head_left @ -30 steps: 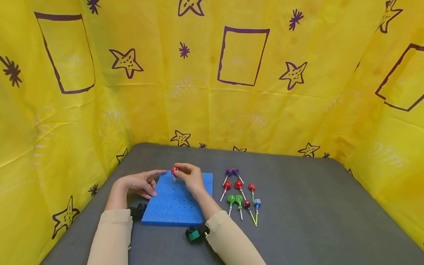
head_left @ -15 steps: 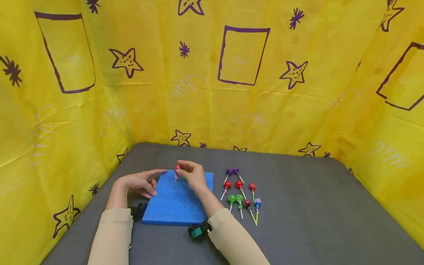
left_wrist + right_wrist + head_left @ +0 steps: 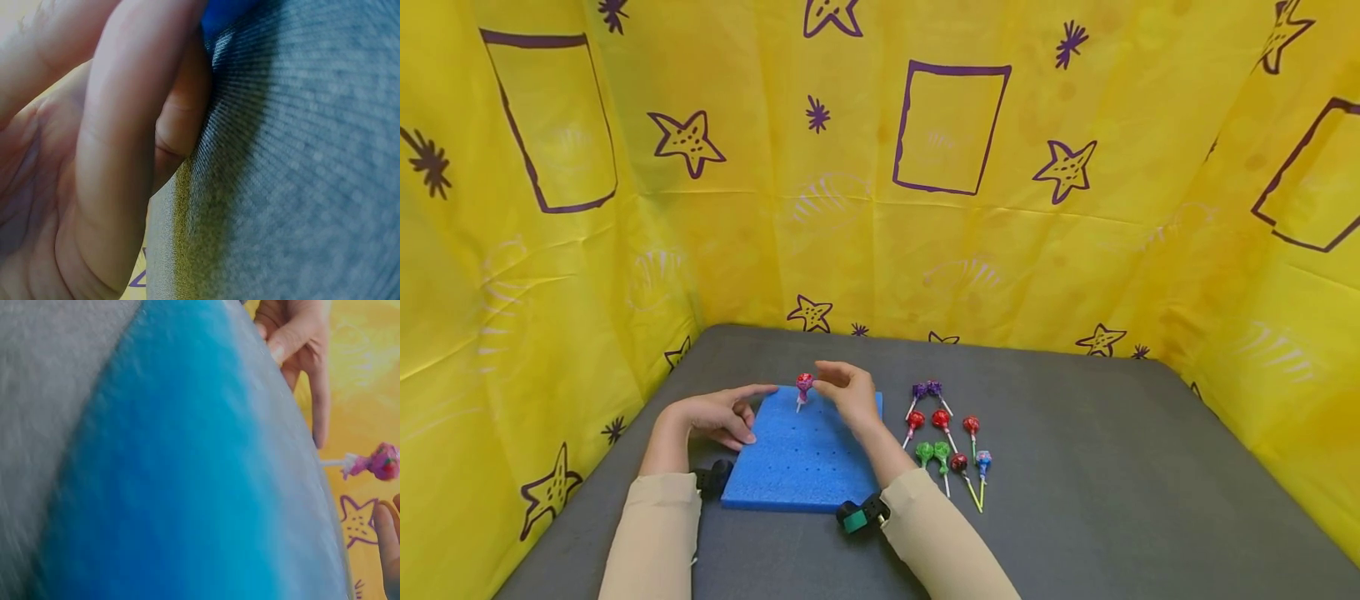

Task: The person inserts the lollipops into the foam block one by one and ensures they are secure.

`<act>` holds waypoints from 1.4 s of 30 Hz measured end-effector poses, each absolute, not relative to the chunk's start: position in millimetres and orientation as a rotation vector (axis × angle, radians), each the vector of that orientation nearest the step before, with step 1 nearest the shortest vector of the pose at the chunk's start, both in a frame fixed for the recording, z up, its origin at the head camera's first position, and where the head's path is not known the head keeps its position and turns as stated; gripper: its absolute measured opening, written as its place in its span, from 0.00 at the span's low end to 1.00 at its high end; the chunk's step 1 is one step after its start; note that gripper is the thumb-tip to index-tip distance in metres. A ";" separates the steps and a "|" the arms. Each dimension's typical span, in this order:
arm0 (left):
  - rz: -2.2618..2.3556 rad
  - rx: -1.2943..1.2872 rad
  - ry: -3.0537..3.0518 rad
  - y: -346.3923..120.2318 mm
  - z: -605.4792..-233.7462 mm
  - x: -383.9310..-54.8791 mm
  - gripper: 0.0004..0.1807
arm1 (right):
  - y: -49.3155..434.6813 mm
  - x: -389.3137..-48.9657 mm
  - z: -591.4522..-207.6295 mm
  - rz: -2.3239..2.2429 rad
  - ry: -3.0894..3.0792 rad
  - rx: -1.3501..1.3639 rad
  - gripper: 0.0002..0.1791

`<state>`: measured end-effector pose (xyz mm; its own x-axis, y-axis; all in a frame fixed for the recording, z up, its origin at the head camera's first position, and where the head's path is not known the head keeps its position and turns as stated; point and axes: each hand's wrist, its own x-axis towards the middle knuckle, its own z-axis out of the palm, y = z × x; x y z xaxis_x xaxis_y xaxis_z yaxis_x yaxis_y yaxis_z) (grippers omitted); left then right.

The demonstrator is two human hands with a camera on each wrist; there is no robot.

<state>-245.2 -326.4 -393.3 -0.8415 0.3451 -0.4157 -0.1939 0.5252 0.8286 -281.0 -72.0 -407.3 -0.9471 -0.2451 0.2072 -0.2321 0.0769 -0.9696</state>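
Observation:
A lollipop (image 3: pixel 804 383) with a red and pink wrapper stands upright in the blue foam board (image 3: pixel 760 483), its white stick going into the far part. Just right of its head is my right hand (image 3: pixel 853 400), thumb and fingers apart from the candy. The right wrist view shows a gap between that lollipop (image 3: pixel 382 464) and the fingertips (image 3: pixel 387 540). My left hand (image 3: pixel 718 417) rests at the board's left edge, index finger stretched to the far corner and thumb on the edge. Rows of small holes dot the board.
Right of the board, loose lollipops lie on the grey table (image 3: pixel 1112 467): purple ones (image 3: pixel 919 390), red ones (image 3: pixel 940 418), green ones (image 3: pixel 942 452), a dark red one (image 3: pixel 958 463) and a blue one (image 3: pixel 983 460). A yellow patterned curtain (image 3: pixel 865 250) surrounds the table.
The right hand has let go of the red and pink lollipop and moved a little to the right. The lollipop now stands by itself in the board. My left hand has stayed put.

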 end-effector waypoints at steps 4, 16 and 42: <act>1.302 0.123 2.220 -325.1 -392.0 -245.2 0.52 | -62.4 -286.0 -405.4 -2.068 2.325 -0.488 0.17; 1.294 0.158 2.228 -325.9 -393.2 -242.8 0.52 | -22.9 -299.3 -394.7 -2.049 2.407 -0.397 0.16; 1.287 0.210 2.236 -326.3 -393.2 -243.3 0.52 | 74.4 -328.6 -379.3 -1.748 2.646 0.046 0.19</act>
